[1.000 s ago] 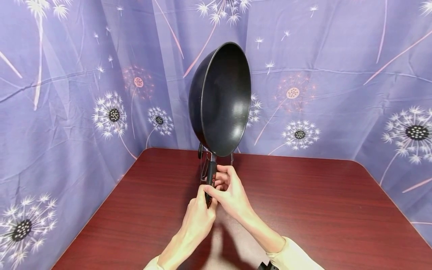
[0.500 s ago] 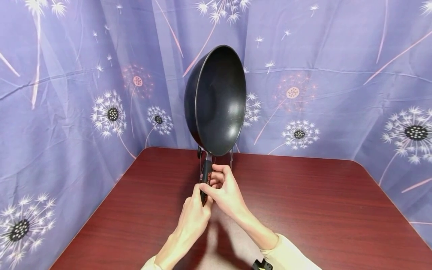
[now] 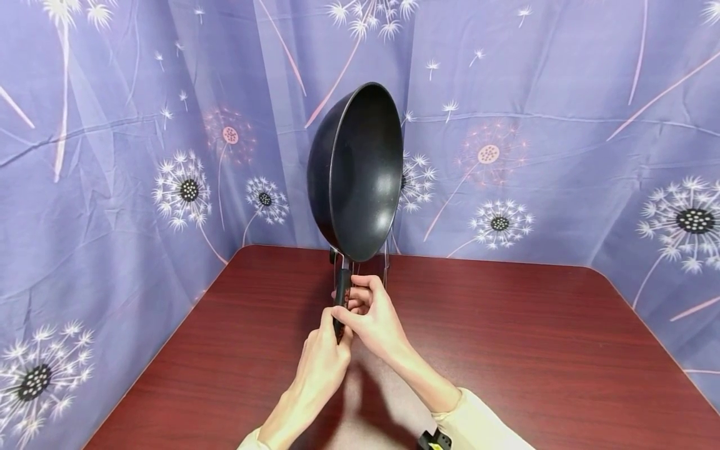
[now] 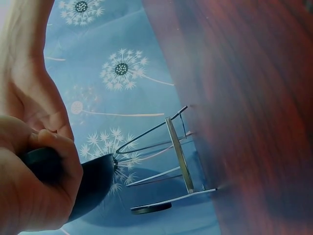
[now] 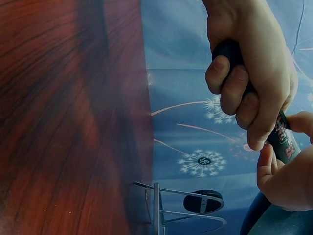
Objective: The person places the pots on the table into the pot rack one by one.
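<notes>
A black wok [image 3: 365,175] is tipped up on edge, its hollow side turned partly right. Both hands hold its black handle [image 3: 342,289], which has red marks. My left hand [image 3: 322,362] wraps round the handle's lower end; in the left wrist view the left hand [image 4: 34,181] has its fingers curled about it. Further up, my right hand [image 3: 377,319] pinches the handle between thumb and fingers. Behind the wok, mostly hidden in the head view, a wire rack [image 5: 156,205] stands on the table with a black round piece [image 5: 203,201] at one side.
The red-brown wooden table [image 3: 506,337] spreads out on both sides of the hands. Purple curtains [image 3: 551,156] with dandelion prints rise along its back and sides. A small black device [image 3: 434,440] shows by the right sleeve [image 3: 478,422].
Holding the wok, both hands have shifted slightly left. Its upper rim has come down and its opening looks narrower. The grip on the handle looks the same.
</notes>
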A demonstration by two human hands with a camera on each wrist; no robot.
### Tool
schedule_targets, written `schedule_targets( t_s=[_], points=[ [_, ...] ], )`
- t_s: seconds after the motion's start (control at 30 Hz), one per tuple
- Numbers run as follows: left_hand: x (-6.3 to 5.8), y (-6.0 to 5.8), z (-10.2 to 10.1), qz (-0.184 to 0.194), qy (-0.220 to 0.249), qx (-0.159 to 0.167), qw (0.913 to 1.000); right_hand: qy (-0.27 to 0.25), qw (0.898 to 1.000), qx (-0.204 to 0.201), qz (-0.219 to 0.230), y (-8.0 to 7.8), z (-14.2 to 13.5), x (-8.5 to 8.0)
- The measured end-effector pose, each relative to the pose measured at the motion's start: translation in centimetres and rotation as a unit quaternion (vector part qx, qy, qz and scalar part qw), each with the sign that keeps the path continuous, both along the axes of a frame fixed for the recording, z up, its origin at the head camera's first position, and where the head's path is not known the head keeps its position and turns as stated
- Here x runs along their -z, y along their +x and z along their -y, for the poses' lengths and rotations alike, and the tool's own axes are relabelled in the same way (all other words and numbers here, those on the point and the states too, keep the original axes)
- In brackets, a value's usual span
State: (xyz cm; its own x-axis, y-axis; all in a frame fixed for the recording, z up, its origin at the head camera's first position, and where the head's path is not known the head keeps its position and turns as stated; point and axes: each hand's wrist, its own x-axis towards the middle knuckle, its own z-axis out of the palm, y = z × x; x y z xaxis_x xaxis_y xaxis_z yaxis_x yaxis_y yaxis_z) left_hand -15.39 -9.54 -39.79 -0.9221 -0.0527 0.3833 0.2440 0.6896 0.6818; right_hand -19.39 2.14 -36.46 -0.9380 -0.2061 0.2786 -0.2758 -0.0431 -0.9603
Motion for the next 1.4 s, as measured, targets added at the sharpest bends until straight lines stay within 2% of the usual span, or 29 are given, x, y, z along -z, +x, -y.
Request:
schedule_targets(
  t_s=[0.4, 0.87, 1.17, 1.4],
  points=[
    [0.3, 0.1, 0.0, -0.011, -0.025, -0.008, 0.9996, -0.005, 1.0, -0.014, -0.001, -0.1, -0.1, 0.6],
    [0.9, -0.1, -0.1, 0.002, -0.043, -0.006, 0.9991, -0.006, 1.0, -0.015, 0.022, -0.5, -0.1, 1.4],
    [0.8, -0.2, -0.5, 0.011, -0.03, -0.002, 0.9995, -0.01, 1.0, -0.013, 0.023, -0.5, -0.5, 1.4],
    [0.8, -0.1, -0.9, 0.027, -0.01, 0.013, 0.9995, -0.013, 0.999, -0.013, 0.031, -0.5, -1.1, 1.7]
  ],
)
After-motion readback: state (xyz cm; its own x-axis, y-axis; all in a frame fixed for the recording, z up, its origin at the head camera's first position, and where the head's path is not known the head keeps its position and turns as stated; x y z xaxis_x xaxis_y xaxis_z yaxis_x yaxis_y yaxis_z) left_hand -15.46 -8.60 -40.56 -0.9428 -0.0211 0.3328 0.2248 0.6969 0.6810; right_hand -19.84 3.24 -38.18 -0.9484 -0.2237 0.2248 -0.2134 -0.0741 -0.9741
